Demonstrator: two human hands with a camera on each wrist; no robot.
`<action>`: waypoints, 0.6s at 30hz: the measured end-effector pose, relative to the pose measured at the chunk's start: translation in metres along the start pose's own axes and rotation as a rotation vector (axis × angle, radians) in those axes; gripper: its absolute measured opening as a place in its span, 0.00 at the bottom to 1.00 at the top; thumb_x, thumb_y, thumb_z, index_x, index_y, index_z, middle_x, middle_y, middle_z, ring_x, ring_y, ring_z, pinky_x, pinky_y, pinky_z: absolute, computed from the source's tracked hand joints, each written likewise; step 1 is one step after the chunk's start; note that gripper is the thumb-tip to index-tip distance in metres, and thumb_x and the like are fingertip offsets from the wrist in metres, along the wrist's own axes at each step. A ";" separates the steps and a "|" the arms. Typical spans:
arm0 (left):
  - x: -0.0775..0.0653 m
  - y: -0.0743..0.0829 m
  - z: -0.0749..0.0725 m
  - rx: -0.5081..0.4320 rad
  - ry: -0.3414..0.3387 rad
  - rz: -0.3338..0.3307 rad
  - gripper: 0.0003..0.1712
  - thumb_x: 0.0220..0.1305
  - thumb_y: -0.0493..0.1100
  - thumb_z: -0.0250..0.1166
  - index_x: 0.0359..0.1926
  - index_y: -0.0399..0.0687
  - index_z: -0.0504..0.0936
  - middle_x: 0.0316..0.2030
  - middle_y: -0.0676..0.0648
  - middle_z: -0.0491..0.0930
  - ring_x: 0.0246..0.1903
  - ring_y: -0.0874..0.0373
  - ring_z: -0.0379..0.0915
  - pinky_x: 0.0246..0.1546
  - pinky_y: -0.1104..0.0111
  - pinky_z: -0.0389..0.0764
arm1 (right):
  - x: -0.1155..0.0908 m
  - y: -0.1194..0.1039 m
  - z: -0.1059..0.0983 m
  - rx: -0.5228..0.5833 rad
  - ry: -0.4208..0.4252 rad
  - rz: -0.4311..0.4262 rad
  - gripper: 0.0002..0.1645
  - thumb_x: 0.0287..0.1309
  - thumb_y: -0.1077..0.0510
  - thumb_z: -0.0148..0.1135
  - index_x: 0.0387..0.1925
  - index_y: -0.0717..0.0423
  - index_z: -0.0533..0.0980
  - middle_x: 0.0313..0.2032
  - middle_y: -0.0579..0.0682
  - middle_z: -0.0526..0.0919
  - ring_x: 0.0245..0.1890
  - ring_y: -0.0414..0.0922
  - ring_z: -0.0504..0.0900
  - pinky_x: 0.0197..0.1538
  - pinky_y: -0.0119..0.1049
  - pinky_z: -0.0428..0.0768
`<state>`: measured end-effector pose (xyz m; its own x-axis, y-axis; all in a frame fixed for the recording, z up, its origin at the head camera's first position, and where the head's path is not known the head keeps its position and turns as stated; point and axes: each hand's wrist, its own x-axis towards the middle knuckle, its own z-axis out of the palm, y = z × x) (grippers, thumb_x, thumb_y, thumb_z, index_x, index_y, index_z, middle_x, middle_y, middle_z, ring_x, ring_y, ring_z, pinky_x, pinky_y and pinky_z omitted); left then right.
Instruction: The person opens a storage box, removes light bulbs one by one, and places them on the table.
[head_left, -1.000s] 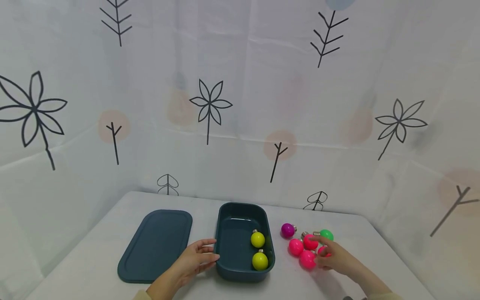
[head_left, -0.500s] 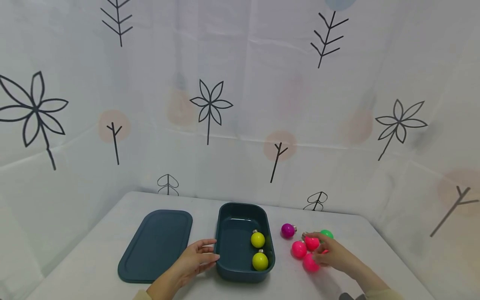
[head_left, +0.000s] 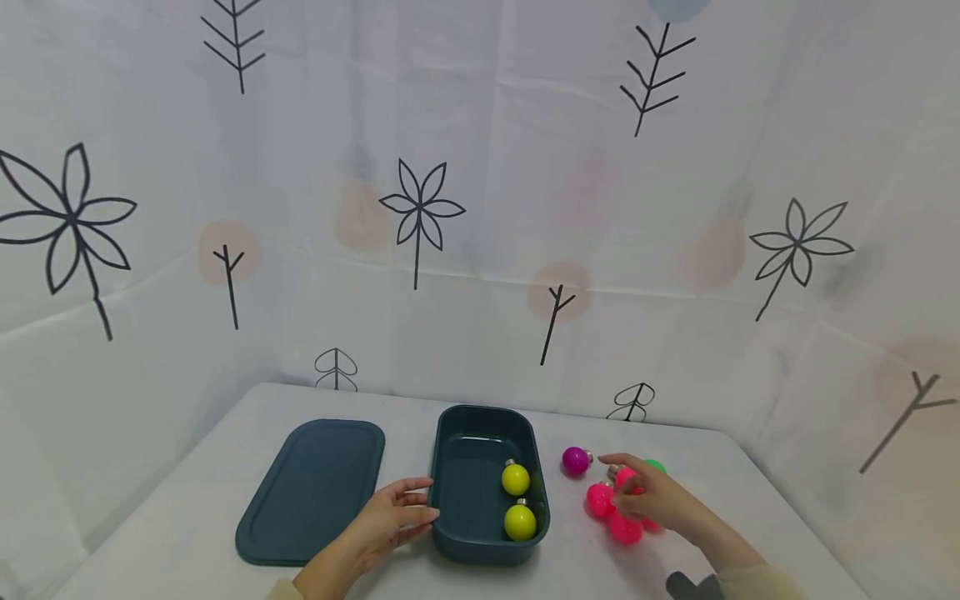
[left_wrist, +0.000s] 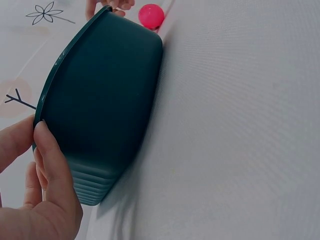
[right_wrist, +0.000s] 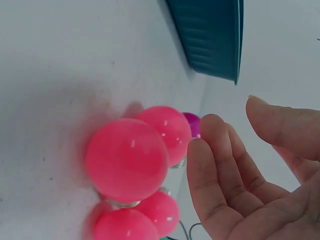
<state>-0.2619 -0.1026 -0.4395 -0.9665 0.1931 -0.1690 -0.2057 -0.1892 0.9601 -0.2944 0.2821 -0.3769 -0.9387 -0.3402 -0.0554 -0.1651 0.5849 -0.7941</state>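
Note:
My left hand (head_left: 386,527) is at the left side of a dark teal container (head_left: 471,552), thumb and fingertips against its rim in the left wrist view. Two yellow light bulbs (head_left: 515,479) lie inside along its right wall. Over a cluster of pink light bulbs (right_wrist: 127,160) on the right, my right hand (head_left: 660,496) hovers with its thumb and fingers apart, nothing between them. Its index finger points towards a purple light bulb (head_left: 576,461) lying behind the cluster. A green light bulb (head_left: 655,466) is mostly hidden behind that hand.
A flat dark teal lid (head_left: 311,492) lies left of the container on the white-covered table (head_left: 408,450). Behind the table hangs a white cloth (head_left: 480,250) printed with plants. A dark grey object (head_left: 693,586) shows beside the right sleeve.
My right hand has shifted slightly left, its index finger now reaching out past the cluster. The pink light bulbs have moved a little right and nearer. My left hand and the container stay put.

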 end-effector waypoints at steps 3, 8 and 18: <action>0.000 0.000 0.000 -0.002 -0.001 0.001 0.35 0.53 0.32 0.68 0.61 0.31 0.64 0.42 0.43 0.70 0.35 0.56 0.75 0.42 0.63 0.79 | 0.003 -0.004 0.002 -0.011 0.000 -0.012 0.36 0.52 0.69 0.62 0.63 0.60 0.62 0.32 0.55 0.76 0.38 0.57 0.75 0.33 0.39 0.78; -0.001 0.001 0.000 0.002 0.000 -0.001 0.35 0.53 0.32 0.68 0.61 0.31 0.64 0.42 0.42 0.69 0.36 0.56 0.75 0.42 0.63 0.79 | 0.008 -0.012 0.007 -0.006 -0.005 -0.027 0.34 0.52 0.68 0.63 0.62 0.60 0.63 0.35 0.55 0.76 0.41 0.59 0.77 0.39 0.43 0.81; -0.001 0.001 0.000 0.008 -0.009 0.003 0.35 0.54 0.32 0.67 0.61 0.31 0.63 0.43 0.42 0.69 0.36 0.56 0.75 0.43 0.63 0.79 | 0.020 -0.032 0.019 0.011 -0.051 -0.068 0.33 0.53 0.66 0.64 0.60 0.63 0.64 0.31 0.54 0.77 0.33 0.52 0.79 0.38 0.43 0.81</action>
<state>-0.2610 -0.1029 -0.4385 -0.9657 0.2012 -0.1640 -0.2013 -0.1817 0.9625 -0.3024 0.2428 -0.3645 -0.9088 -0.4160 -0.0311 -0.2247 0.5510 -0.8037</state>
